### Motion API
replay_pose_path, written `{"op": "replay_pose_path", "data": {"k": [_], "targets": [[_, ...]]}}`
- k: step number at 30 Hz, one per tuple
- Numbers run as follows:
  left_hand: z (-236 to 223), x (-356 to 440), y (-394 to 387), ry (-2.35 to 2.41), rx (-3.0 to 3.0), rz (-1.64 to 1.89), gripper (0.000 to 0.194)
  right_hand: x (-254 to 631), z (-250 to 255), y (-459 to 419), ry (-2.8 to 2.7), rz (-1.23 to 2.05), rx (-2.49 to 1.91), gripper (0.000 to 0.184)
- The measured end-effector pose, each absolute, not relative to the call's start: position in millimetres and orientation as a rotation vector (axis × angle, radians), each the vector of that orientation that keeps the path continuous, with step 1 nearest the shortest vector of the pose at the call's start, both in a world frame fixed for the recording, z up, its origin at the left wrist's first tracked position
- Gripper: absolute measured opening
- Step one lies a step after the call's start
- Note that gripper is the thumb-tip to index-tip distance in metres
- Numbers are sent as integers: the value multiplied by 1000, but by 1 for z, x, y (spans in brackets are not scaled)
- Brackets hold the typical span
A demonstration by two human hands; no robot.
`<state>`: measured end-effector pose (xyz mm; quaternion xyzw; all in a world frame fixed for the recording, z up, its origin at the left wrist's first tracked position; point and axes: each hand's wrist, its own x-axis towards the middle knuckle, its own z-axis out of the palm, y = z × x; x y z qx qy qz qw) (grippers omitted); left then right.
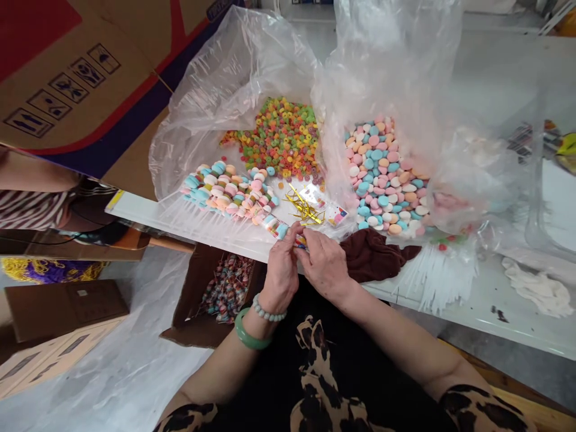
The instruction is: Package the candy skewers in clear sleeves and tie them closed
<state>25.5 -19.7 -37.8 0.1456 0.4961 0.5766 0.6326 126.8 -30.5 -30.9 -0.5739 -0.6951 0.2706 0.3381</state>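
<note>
Left hand (281,267) and right hand (324,259) are pinching together on a candy-threaded stick (275,227), its long axis slanting up and leftward from them across the white worktop (495,318).

One head-worn camera looks forward and down from close above.

Left hand (281,270) and right hand (324,259) curled, fingertips (294,228) meeting; forearms (405,342) angled inward.

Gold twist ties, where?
In the head view, the gold twist ties lie just beyond the left hand and right hand, below the ring candies, beside a printed card.
</note>
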Motion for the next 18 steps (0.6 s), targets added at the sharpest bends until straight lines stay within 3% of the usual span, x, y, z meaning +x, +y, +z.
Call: {"op": "replay_pose_path", "data": {"k": [2,6,9,12,15,18], "targets": [[-34,23,-23,1134,336,1278,30,125,-33,-25,-1605,1083,-1448,16],[-23,-2,-30,964,507,1129,29,132,-38,-20,-973,2177,-980,13],[-16,-28,-36,801,684,972,25,135,-37,-25,-769,2522,-708,19],[-18,-43,-39,864,728,928,24,129,-30,-34,-1122,2180,-959,17],[-27,-38,-36,1034,589,1120,26,116,-24,-44,-1717,1207,-1265,18],[-36,-21,-33,1089,269,1309,18,103,-30,-45,-2140,397,-1237,27]]}}
